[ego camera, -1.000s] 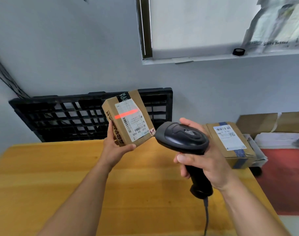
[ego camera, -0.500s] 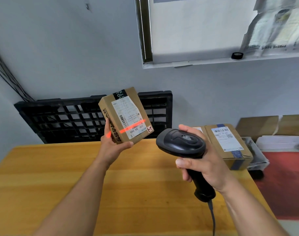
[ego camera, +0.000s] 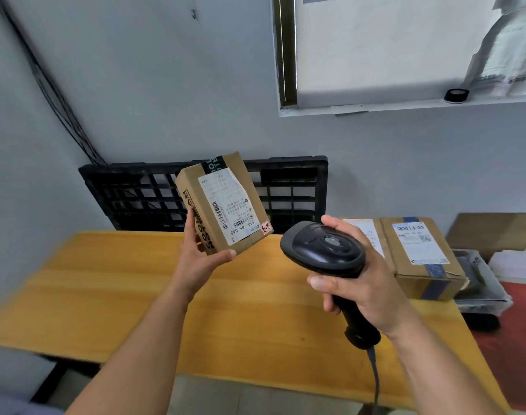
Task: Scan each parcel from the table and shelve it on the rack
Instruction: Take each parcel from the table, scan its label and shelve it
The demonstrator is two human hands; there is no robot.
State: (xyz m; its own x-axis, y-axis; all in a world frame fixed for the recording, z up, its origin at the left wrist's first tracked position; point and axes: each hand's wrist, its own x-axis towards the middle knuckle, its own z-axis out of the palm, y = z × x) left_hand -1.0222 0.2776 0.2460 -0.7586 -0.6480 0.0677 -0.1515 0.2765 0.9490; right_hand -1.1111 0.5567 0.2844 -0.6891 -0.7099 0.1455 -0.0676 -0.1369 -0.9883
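My left hand (ego camera: 200, 259) holds a small brown cardboard parcel (ego camera: 223, 202) up above the wooden table (ego camera: 106, 283), its white shipping label with barcodes turned toward me. My right hand (ego camera: 363, 283) grips a black handheld barcode scanner (ego camera: 323, 253) by its handle, the head pointed toward the parcel; its cable hangs down. No red scan line shows on the label. A second, larger brown parcel (ego camera: 420, 259) with a white label and blue tape lies on the table's far right corner. No rack is in view.
A black plastic pallet (ego camera: 294, 190) leans against the grey wall behind the table. Flattened cardboard (ego camera: 495, 232) and white sheets (ego camera: 516, 265) lie on the red floor at the right. Black cables (ego camera: 55, 94) run down the wall at left.
The red scan line slid down the label and has now gone out. The view has shifted, so parcel and scanner sit slightly lower and closer; both hands keep their hold.
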